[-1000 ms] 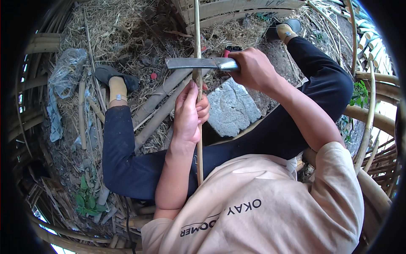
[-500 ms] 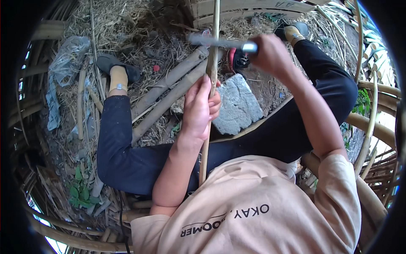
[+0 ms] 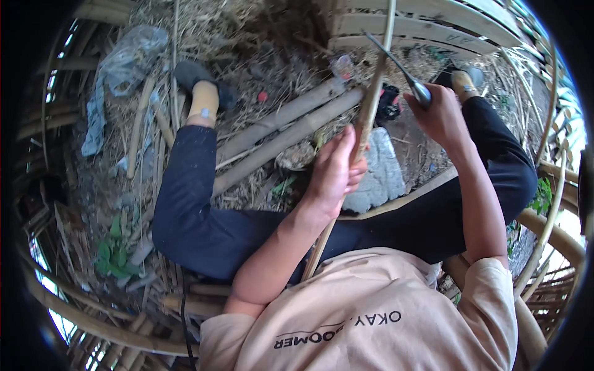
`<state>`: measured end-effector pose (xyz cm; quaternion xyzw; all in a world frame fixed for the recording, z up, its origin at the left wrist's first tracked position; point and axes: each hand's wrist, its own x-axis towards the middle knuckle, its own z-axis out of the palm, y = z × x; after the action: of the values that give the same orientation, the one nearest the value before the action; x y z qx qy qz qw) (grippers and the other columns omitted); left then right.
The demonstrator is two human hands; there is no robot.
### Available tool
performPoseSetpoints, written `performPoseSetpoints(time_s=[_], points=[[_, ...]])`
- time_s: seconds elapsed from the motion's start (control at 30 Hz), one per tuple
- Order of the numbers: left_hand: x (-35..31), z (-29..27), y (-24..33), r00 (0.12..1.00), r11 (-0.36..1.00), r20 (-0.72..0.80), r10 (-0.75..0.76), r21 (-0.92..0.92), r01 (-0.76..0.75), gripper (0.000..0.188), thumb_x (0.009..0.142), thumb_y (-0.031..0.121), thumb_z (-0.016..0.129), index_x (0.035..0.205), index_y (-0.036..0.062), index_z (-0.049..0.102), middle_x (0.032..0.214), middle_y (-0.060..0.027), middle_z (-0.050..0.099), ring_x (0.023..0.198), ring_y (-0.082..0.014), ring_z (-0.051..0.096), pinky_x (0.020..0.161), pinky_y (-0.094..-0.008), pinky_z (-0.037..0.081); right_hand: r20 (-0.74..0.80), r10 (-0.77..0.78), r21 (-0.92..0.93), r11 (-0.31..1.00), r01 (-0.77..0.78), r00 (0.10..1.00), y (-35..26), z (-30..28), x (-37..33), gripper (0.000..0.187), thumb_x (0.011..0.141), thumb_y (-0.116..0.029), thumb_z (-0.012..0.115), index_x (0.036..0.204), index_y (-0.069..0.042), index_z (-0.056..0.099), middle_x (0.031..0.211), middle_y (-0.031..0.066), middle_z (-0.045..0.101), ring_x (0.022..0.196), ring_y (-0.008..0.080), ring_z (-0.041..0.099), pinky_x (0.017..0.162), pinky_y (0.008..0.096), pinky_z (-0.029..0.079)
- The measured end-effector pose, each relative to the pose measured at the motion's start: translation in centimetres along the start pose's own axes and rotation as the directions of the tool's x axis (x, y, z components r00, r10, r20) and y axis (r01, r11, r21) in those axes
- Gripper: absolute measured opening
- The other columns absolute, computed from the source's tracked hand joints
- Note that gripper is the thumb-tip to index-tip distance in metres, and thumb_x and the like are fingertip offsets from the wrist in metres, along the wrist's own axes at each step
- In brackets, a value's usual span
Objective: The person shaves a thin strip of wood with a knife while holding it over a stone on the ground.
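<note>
My left hand [image 3: 334,173] is wrapped round a long, pale wooden stick [image 3: 374,93]. It slants from beside my waist up past the top edge of the view. In my right hand [image 3: 442,117] is a knife [image 3: 399,67], gripped by its handle. The slim, dark blade points up and to the left, and its far part overlaps the stick above my left hand. Whether blade and wood touch, I cannot tell. A grey stone block [image 3: 377,170] lies on the ground just beyond my lap, partly behind the stick and my left fingers.
Two thick bamboo poles [image 3: 284,120] lie on straw-strewn ground between my legs. A crumpled plastic bag [image 3: 136,55] is at far left, and wooden slats [image 3: 421,28] stand at the back. Near my right hand sits a black-and-red object [image 3: 388,102]. Cut bamboo [image 3: 569,117] is piled at right.
The view has shifted, moving the scene rightward and down. The knife has turned from nearly level across the stick to a steep slant. The stick's top leans further right. Both grips stay closed.
</note>
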<state>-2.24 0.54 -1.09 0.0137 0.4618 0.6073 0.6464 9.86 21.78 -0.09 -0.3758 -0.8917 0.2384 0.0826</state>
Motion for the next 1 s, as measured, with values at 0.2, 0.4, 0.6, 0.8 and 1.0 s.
performPoseSetpoints(time_s=[0.2, 0.4, 0.6, 0.8, 1.0], points=[[0.3, -0.7, -0.2, 0.999, 0.999, 0.03, 0.031, -0.022, -0.03, 0.044, 0.109, 0.048, 0.038, 0.099, 0.0099, 0.057, 0.058, 0.0083, 0.034, 0.045, -0.0002, 0.025, 0.038, -0.0184, 0.02, 0.151, -0.153, -0.064, 0.984, 0.164, 0.977, -1.2, 0.3, -1.4, 0.014, 0.071, -0.007, 0.065, 0.084, -0.003, 0.07, 0.077, 0.0225, 0.067, 0.078, 0.0416, 0.067, 0.074, 0.0481, 0.053], [0.1, -0.2, 0.2, 0.999, 0.999, 0.015, 0.051, 0.012, -0.051, 0.044, 0.109, 0.048, 0.037, 0.099, 0.0106, 0.057, 0.058, 0.008, 0.034, 0.045, -0.0004, 0.025, 0.039, -0.0181, 0.021, 0.174, -0.132, -0.076, 0.986, 0.147, 0.976, -1.5, -0.3, -0.9, 0.012, 0.073, -0.006, 0.066, 0.083, -0.001, 0.07, 0.075, 0.0238, 0.066, 0.078, 0.0421, 0.067, 0.073, 0.0471, 0.053], [0.0, -0.2, 0.3, 1.0, 1.0, -0.001, 0.022, -0.013, -0.022, 0.045, 0.109, 0.048, 0.037, 0.102, 0.0092, 0.058, 0.059, 0.0078, 0.035, 0.045, -0.0004, 0.025, 0.039, -0.0177, 0.022, 0.134, -0.186, 0.049, 0.982, 0.181, 0.973, -1.3, 0.4, -1.6, 0.019, 0.086, -0.015, 0.07, 0.079, 0.002, 0.065, 0.067, 0.0241, 0.06, 0.063, 0.0454, 0.057, 0.06, 0.0463, 0.047], [0.0, 0.0, -0.6, 0.994, 0.991, -0.025, 0.103, 0.09, -0.101, 0.038, 0.112, 0.039, 0.035, 0.101, 0.01, 0.056, 0.058, 0.0084, 0.033, 0.044, -0.0002, 0.025, 0.038, -0.0187, 0.02, 0.066, -0.199, -0.108, 0.973, 0.205, 0.978, -1.4, 1.5, -1.5, 0.019, 0.073, -0.013, 0.069, 0.09, -0.007, 0.076, 0.07, 0.0181, 0.069, 0.067, 0.0383, 0.068, 0.07, 0.046, 0.056], [-0.7, 0.3, -1.1, 0.995, 0.994, -0.051, 0.086, 0.065, -0.082, 0.035, 0.112, 0.039, 0.035, 0.1, 0.0106, 0.054, 0.058, 0.0086, 0.033, 0.043, -0.0002, 0.024, 0.038, -0.0185, 0.019, -0.106, 0.063, -0.18, 0.98, -0.081, 0.992, 2.1, 0.3, 1.9, 0.019, 0.082, -0.014, 0.067, 0.096, -0.006, 0.077, 0.081, 0.0225, 0.072, 0.077, 0.039, 0.072, 0.079, 0.0475, 0.058]])
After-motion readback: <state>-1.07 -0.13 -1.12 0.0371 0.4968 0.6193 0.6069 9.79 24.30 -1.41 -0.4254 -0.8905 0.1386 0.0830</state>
